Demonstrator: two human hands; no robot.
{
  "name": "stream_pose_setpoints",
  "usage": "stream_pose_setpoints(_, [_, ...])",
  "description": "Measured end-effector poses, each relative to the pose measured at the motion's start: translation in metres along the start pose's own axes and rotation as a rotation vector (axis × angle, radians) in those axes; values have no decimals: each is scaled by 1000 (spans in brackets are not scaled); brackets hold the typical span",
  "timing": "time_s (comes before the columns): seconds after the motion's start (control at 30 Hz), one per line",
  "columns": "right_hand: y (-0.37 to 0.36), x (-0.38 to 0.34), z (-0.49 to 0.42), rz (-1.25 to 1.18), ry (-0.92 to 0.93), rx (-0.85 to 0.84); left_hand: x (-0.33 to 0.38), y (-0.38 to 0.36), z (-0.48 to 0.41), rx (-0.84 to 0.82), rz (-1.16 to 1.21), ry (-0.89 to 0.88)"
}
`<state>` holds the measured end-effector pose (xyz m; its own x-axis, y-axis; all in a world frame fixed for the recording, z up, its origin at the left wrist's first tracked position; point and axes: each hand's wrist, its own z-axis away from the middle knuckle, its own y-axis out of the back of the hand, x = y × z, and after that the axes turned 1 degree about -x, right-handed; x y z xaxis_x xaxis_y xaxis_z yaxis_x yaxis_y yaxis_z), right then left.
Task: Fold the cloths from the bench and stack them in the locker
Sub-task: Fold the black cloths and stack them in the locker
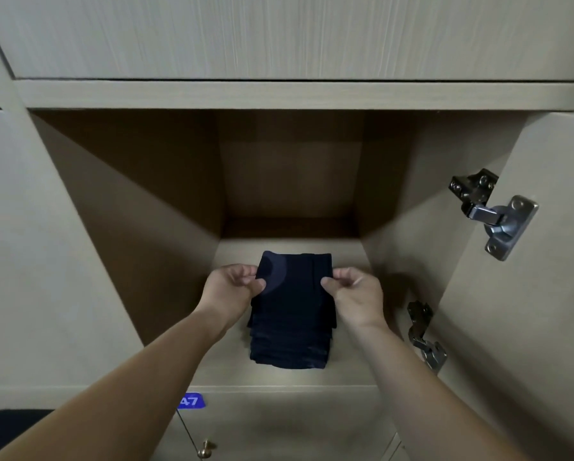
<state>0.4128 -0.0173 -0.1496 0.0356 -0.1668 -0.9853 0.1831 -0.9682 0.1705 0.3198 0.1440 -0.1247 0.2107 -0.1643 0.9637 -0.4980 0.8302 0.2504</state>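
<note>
the open locker [139, 207] holds a stack of folded dark cloths [290, 344] on its floor, toward the front edge. the left hand [230, 287] pinches the left edge of the top cloth [295, 277] between thumb and curled fingers; the right hand [353, 294] pinches the right edge the same way. beyond the right hand, the door [528, 294] stands open with two metal hinges [493, 212]. below the hands, a blue number tag [190, 401] and a small brass knob [205, 450] sit on the lower locker front.
</note>
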Motion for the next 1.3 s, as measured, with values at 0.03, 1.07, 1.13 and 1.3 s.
stream_pose_setpoints(0.03, [0, 3, 0, 34, 12, 4, -3, -1, 0, 0, -15, -3])
stream_pose_setpoints(1.07, [-13, 39, 12, 992, 377, -392, -64, -18, -24, -305, -980, -420])
stream_pose_setpoints(1.13, [-13, 32, 13, 1015, 375, -394, -60, -17, -23, -301, -973, -423])
stream_pose_setpoints(1.3, [-5, 4, 23, 949, 546, -172, -37, -10, -8, -203, -734, -467])
